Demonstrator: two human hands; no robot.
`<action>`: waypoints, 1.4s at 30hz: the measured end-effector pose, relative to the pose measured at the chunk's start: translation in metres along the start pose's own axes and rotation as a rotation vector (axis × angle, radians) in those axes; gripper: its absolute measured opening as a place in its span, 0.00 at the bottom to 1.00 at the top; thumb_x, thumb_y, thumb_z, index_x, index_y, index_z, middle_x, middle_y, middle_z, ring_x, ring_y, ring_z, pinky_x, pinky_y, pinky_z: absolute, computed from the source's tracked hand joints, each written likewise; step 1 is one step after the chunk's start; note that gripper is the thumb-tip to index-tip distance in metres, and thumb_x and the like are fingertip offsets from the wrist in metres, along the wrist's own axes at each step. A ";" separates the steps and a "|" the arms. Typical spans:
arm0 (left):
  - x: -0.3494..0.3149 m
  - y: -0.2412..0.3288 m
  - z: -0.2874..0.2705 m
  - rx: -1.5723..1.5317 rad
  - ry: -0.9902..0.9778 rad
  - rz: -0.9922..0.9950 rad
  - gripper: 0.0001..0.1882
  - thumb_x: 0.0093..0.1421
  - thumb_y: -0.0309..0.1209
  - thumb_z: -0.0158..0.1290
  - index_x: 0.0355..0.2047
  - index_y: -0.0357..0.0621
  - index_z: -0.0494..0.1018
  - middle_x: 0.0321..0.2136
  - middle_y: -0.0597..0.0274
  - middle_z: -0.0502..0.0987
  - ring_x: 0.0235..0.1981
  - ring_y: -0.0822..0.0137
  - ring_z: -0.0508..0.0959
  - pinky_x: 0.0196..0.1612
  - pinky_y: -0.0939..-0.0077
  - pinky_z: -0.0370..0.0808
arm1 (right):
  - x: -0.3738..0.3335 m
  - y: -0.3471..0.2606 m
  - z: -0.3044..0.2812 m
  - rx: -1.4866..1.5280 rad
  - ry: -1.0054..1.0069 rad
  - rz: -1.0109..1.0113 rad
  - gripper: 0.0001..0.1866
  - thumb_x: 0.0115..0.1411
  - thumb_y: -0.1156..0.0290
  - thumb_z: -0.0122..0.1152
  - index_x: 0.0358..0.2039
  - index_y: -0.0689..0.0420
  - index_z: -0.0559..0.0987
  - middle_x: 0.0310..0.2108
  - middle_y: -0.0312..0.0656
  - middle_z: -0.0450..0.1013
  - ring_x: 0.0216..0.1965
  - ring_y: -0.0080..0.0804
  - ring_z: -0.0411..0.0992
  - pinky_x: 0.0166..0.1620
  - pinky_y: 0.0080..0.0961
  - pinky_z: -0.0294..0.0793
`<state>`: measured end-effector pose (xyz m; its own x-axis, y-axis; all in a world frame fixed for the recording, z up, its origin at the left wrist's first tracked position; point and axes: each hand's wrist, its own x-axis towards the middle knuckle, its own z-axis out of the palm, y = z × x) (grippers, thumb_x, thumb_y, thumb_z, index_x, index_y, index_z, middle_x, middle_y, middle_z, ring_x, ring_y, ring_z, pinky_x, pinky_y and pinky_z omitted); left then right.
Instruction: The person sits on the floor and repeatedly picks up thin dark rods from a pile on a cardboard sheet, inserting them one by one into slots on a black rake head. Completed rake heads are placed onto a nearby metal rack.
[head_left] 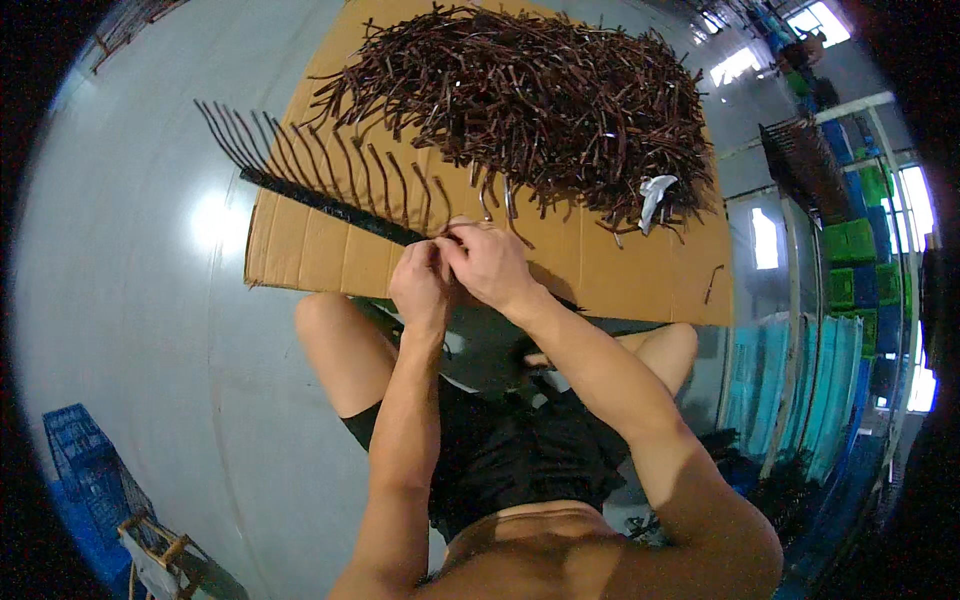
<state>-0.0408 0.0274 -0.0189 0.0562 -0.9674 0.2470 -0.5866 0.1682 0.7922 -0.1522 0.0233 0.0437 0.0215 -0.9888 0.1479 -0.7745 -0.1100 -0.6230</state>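
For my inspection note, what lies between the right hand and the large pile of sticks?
A few brown sticks and bare cardboard, in the head view.

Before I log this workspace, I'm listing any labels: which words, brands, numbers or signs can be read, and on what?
No text can be read.
Long, narrow black strip: none visible.
Flat brown cardboard sheet: none visible.
Stacked green plastic crates: too small and blurred to tell.

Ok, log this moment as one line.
left hand: at dark bar | right hand: beside left hand | curved brown rods: rowed along bar | rod pile: on cardboard
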 end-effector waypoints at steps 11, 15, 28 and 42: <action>0.012 0.003 -0.014 -0.069 0.130 -0.126 0.11 0.57 0.35 0.54 0.30 0.38 0.78 0.24 0.49 0.78 0.25 0.51 0.78 0.30 0.66 0.74 | 0.082 0.082 -0.010 -0.272 -0.117 -0.121 0.09 0.60 0.69 0.49 0.39 0.57 0.73 0.40 0.49 0.72 0.38 0.51 0.73 0.39 0.43 0.74; 0.001 0.008 -0.010 -0.118 0.069 -0.094 0.12 0.57 0.33 0.54 0.36 0.37 0.76 0.29 0.51 0.78 0.29 0.55 0.78 0.34 0.68 0.75 | 0.101 0.070 0.006 -0.424 -0.217 0.017 0.11 0.61 0.70 0.46 0.41 0.62 0.70 0.40 0.58 0.69 0.39 0.56 0.73 0.40 0.48 0.74; 0.008 0.009 -0.009 -0.043 0.073 0.035 0.08 0.56 0.30 0.56 0.32 0.37 0.75 0.27 0.51 0.76 0.27 0.54 0.77 0.32 0.68 0.74 | 0.037 0.033 -0.024 0.989 -0.329 0.721 0.06 0.57 0.74 0.60 0.33 0.59 0.73 0.24 0.35 0.71 0.23 0.21 0.69 0.25 0.16 0.68; 0.006 0.010 -0.005 -0.061 0.086 0.034 0.06 0.54 0.27 0.56 0.30 0.37 0.74 0.29 0.50 0.76 0.30 0.50 0.77 0.34 0.66 0.73 | 0.007 0.022 0.013 0.524 0.068 0.207 0.12 0.56 0.67 0.61 0.35 0.62 0.74 0.28 0.45 0.77 0.29 0.33 0.76 0.33 0.28 0.73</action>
<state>-0.0426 0.0238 -0.0068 0.1073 -0.9415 0.3195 -0.5389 0.2149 0.8145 -0.1608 0.0122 0.0211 -0.1514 -0.9883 0.0202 -0.3407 0.0330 -0.9396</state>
